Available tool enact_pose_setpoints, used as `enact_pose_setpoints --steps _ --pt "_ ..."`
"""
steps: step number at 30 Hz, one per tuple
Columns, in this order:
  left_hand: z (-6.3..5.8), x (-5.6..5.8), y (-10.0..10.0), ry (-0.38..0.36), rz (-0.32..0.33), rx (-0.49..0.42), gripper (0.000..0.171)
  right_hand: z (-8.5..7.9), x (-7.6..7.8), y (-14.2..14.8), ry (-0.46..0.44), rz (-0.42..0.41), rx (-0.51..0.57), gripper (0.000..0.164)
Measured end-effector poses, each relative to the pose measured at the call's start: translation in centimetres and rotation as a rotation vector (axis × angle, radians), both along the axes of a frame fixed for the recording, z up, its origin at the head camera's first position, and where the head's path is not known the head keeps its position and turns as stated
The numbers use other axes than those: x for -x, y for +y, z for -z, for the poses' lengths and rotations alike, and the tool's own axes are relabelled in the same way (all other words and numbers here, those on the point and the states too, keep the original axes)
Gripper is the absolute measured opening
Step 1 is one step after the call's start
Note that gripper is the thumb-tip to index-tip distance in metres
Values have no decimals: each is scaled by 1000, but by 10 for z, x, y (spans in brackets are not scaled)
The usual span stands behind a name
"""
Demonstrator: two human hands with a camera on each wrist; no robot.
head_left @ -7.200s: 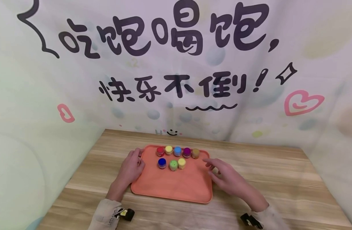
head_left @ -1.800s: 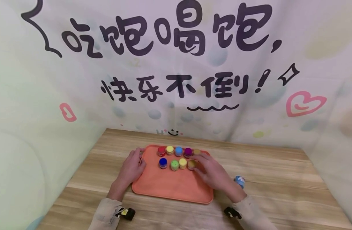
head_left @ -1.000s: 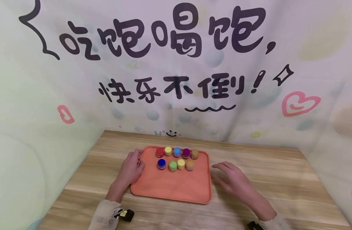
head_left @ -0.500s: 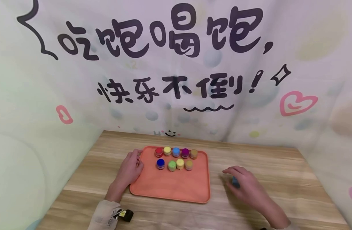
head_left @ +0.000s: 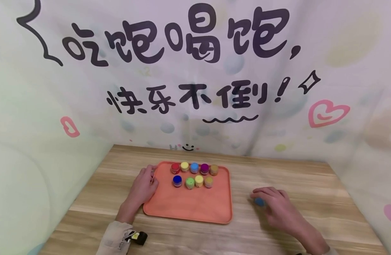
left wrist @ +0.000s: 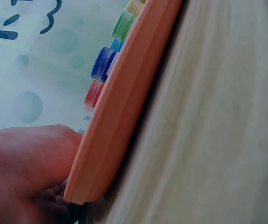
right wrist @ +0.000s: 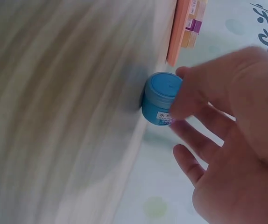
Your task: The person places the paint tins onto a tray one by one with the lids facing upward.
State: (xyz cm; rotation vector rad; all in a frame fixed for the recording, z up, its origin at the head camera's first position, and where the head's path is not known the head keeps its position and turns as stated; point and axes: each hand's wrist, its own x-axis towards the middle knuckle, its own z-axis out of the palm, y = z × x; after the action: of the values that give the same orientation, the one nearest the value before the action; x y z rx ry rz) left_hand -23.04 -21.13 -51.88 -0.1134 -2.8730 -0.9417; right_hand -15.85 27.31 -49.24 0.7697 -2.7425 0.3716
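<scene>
My left hand [head_left: 142, 186] grips the left edge of the orange tray [head_left: 189, 207], which lies flat on the table. Toward the tray's back stand small paint jars in two rows. The back row has a red jar [head_left: 175, 168], a pale yellow, a light blue, a purple and an ochre one. In front are a dark blue jar [head_left: 177, 181], a green jar [head_left: 190, 183], a yellow jar [head_left: 199, 181] and an ochre jar [head_left: 208, 182]. Right of the tray, my right hand [head_left: 279, 210] pinches a blue paint jar [right wrist: 158, 105], tipped over at the table, its lid facing sideways.
The wood-grain table [head_left: 195, 239] runs back to a white printed cloth [head_left: 195, 134] with large black lettering. Another cloth wall [head_left: 29, 177] closes off the left side. A black strap device [head_left: 139, 237] sits at the left cuff.
A second ochre jar has joined the front row. My right hand has left it and moved right, off the tray, to the blue jar. The left hand stays at the tray edge.
</scene>
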Motion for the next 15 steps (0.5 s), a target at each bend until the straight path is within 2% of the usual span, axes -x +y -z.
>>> enact_pose_setpoints --steps 6,15 --pt "-1 0 0 -9 -4 0 49 4 3 2 29 23 4 48" --pt "-1 0 -1 -11 -3 4 49 2 4 -1 -16 59 -15 39"
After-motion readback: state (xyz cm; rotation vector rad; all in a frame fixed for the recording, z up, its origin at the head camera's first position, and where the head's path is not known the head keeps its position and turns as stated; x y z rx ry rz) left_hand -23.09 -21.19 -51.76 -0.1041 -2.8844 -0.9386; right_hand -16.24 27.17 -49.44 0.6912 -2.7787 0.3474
